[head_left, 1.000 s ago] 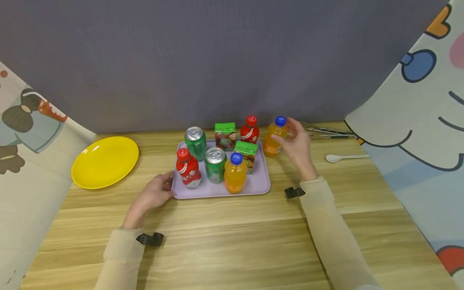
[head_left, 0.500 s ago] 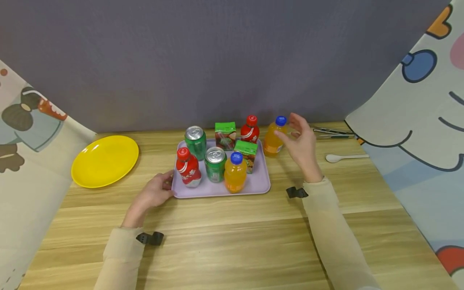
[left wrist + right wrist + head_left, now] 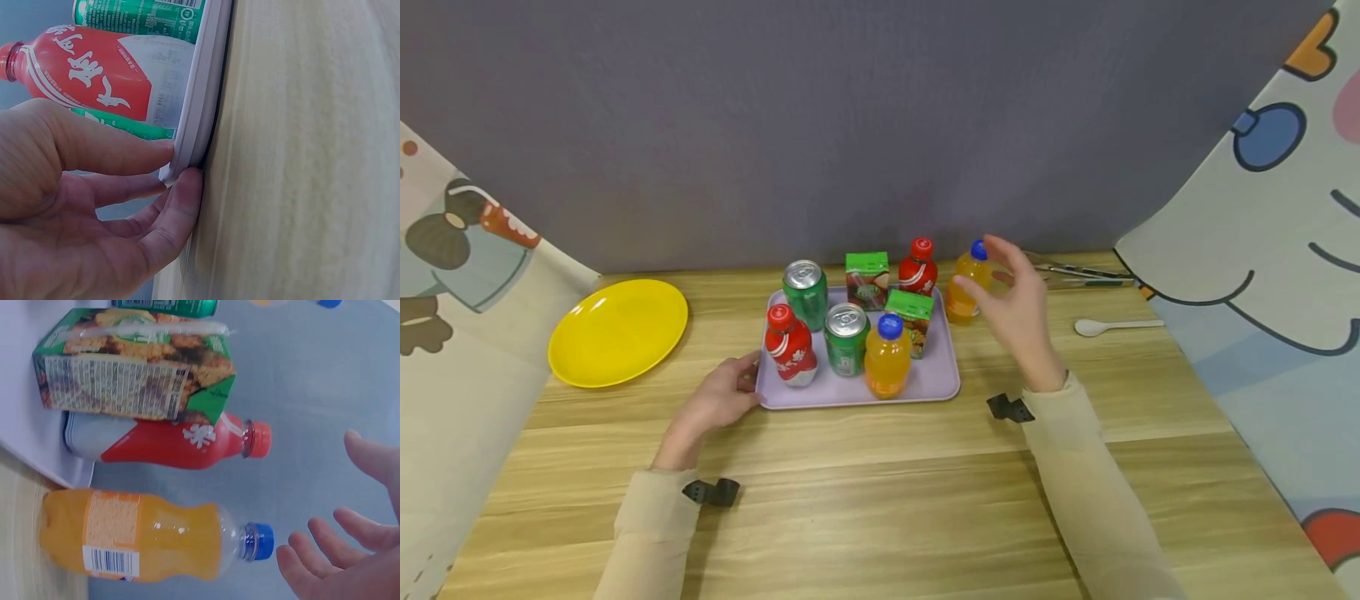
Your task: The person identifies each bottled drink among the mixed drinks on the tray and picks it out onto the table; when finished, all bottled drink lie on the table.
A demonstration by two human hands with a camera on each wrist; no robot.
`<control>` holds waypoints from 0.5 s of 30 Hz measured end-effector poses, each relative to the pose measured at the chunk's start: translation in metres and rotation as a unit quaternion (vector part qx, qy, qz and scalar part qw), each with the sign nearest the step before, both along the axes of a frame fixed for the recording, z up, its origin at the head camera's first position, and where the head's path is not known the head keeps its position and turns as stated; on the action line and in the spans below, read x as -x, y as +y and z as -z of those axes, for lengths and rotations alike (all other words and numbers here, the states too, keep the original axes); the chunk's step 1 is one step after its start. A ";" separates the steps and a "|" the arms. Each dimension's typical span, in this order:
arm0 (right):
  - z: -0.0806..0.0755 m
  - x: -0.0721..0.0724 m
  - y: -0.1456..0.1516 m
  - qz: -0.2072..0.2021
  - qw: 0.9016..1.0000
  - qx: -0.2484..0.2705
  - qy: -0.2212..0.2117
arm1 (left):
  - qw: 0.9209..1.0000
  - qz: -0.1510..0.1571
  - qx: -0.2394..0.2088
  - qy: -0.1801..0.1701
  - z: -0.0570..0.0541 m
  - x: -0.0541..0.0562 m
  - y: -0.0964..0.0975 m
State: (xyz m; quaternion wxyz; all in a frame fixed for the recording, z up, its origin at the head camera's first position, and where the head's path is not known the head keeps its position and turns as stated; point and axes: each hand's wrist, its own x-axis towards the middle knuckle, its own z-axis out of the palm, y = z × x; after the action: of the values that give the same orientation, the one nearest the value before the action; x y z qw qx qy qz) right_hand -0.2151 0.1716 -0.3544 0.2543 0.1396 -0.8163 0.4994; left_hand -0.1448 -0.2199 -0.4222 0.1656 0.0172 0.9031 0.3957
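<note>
My left hand [image 3: 722, 396] pinches the left front corner of a lilac tray [image 3: 936, 379], thumb on the rim and fingers curled under it in the left wrist view. My right hand [image 3: 1018, 317] is spread beside an orange drink bottle [image 3: 961, 308] with a blue cap. That bottle stands upright on the table by the tray's right edge; in the right wrist view the fingertips [image 3: 286, 556] are apart from its cap. Upright on the tray are a second orange bottle [image 3: 887, 362], red bottles [image 3: 791, 354] [image 3: 917, 273], green cans [image 3: 846, 346] [image 3: 806, 300] and drink cartons [image 3: 912, 317] [image 3: 867, 283].
A yellow plate [image 3: 617, 333] lies on the table at the left. To the right are a white spoon [image 3: 1112, 327] and metal utensils [image 3: 1086, 273], partly hidden by my right hand. A grey wall panel [image 3: 850, 133] rises behind the tray.
My right hand drew back rightward from the orange bottle, then came back left and now overlaps it in the head view. The left hand and tray stayed put.
</note>
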 end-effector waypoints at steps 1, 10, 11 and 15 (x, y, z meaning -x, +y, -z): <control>0.000 -0.001 -0.001 -0.004 1.000 0.000 0.006 | 1.000 0.000 0.000 -0.001 0.000 0.000 0.000; -0.004 -0.017 -0.013 -0.049 0.999 -0.017 0.001 | 1.000 0.003 -0.002 0.011 0.002 -0.001 -0.001; -0.004 -0.018 -0.014 -0.057 0.998 -0.017 -0.003 | 1.000 0.004 -0.002 0.015 0.002 -0.001 -0.001; -0.012 -0.027 -0.020 -0.074 0.997 -0.015 -0.021 | 1.000 0.009 -0.001 0.026 0.003 0.000 -0.001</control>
State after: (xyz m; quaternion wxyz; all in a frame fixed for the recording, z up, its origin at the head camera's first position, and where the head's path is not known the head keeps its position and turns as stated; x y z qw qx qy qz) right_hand -0.1883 0.1512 -0.3426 0.1977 0.1931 -0.8163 0.5072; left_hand -0.1443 -0.2213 -0.4257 0.1460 0.0359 0.9066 0.3942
